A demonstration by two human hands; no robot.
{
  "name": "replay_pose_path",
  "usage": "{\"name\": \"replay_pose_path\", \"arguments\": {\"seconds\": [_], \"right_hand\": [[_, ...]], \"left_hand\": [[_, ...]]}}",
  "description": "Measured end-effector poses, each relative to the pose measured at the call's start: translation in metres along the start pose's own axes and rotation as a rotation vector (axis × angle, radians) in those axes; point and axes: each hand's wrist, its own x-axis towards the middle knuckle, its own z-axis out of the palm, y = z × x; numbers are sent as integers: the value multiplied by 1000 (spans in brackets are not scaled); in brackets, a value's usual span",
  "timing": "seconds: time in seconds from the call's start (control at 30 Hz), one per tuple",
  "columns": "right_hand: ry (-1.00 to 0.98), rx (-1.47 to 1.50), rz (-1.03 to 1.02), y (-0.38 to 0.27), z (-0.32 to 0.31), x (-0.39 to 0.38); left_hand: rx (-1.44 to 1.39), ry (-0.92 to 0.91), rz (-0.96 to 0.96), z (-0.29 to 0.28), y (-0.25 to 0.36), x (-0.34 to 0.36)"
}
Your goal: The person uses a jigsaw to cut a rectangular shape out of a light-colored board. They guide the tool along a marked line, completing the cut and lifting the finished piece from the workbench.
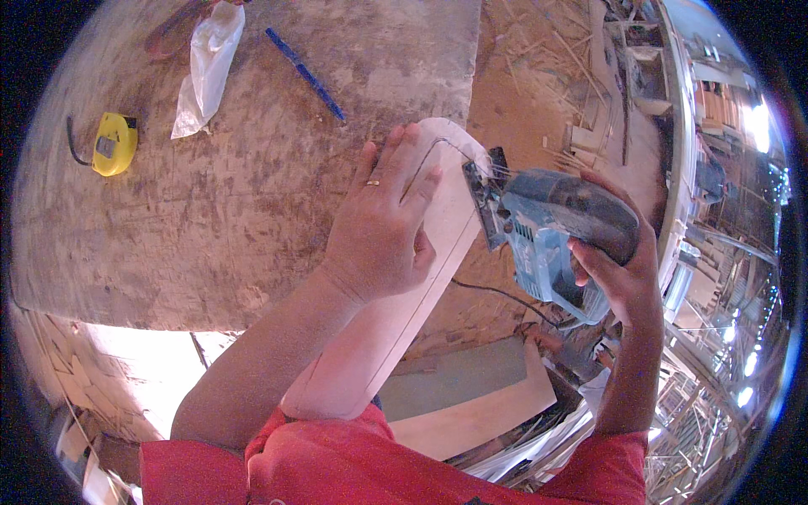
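Note:
A pale wooden board (450,210) with rounded ends and pencil lines lies slantwise across the bench edge, its near end against my red shirt. My left hand (379,223) grips the board near its far end, fingers over the left side and thumb toward the right; a ring is on one finger. In my right hand (624,273) is a blue-and-black jigsaw (547,227), tilted on its side, with fingers wrapped round its dark handle. Its metal base meets the board's right edge near the rounded far end. The blade cannot be made out clearly.
On the worn wooden bench (210,236) lie a yellow tape measure (115,145), a white plastic bag (210,67) and a blue pen (305,74). A black cord (505,291) trails below the jigsaw. Wood scraps (589,139) litter the floor. Another person's hand (543,338) shows beyond a board.

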Motion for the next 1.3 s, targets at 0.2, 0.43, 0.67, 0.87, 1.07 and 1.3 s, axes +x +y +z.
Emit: {"name": "replay_pose_path", "arguments": {"seconds": [0.2, 0.43, 0.67, 0.87, 1.07, 1.3], "right_hand": [[-8, -26, -18, 4, -5, 4], [-43, 0, -41, 4, -7, 6], [-84, -18, -68, 6, -9, 10], [-125, -41, -36, 6, -16, 12], [-179, -68, -73, 7, -23, 17], [-190, -123, -47, 3, -25, 21]], "left_hand": [[18, 27, 19, 4, -1, 0], [14, 8, -2, 2, 2, 1], [11, 7, -10, 3, 0, -4], [33, 9, 6, 3, -3, -6], [37, 4, 12, 3, -1, -4], [47, -13, 14, 4, -3, -6]]}}
